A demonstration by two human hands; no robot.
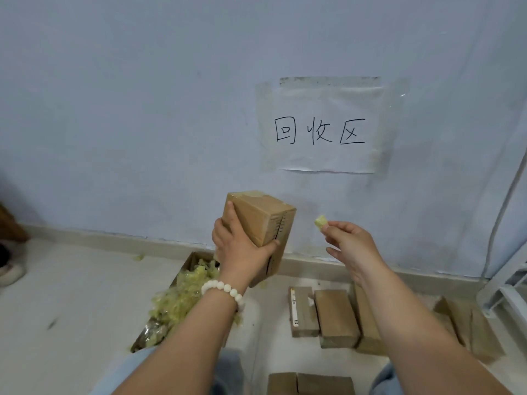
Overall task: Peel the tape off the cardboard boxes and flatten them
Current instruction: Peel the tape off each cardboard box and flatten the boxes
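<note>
Left hand [242, 249] grips upright cardboard box [258, 223] in the air | right hand [352, 246] pinches crumpled tape scrap [320, 221] | box of tape scraps [182, 297] on floor below

A: The box [258, 223]?
B: Matt brown cardboard. The tape scrap [320, 222] is crinkled yellowish plastic, faintly shiny.
A: And the sign [328, 155]?
B: Thin white paper, creased, under glossy clear film [396, 92]. The bracelet [224, 287] has smooth, creamy beads. The floor [71, 295] looks pale and smooth.
</note>
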